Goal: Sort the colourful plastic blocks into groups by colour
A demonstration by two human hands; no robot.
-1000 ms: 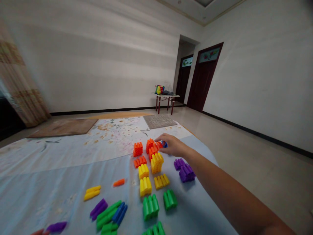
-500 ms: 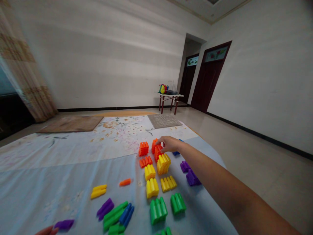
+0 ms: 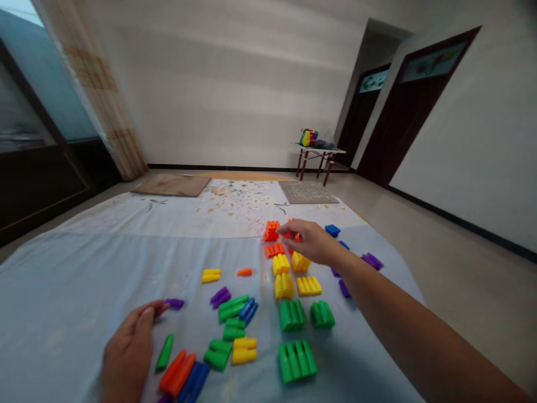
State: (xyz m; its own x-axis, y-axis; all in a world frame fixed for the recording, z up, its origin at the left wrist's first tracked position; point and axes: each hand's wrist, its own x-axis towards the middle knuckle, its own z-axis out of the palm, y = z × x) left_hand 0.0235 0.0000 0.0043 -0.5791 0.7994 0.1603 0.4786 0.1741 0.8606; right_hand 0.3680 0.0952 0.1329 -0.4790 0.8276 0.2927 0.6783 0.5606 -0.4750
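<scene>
Orange plastic blocks (image 3: pixel 272 230) on the pale sheet (image 3: pixel 84 268): my right hand (image 3: pixel 308 242) hovers there, fingers loosely spread; light, rigid, slick, best pinched by the sides. Left hand (image 3: pixel 128 350) rests flat.

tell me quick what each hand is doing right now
Left hand: open, flat on the sheet, fingertips at a purple block.
Right hand: reaching over the orange blocks; whether it grips one cannot be told.
</scene>
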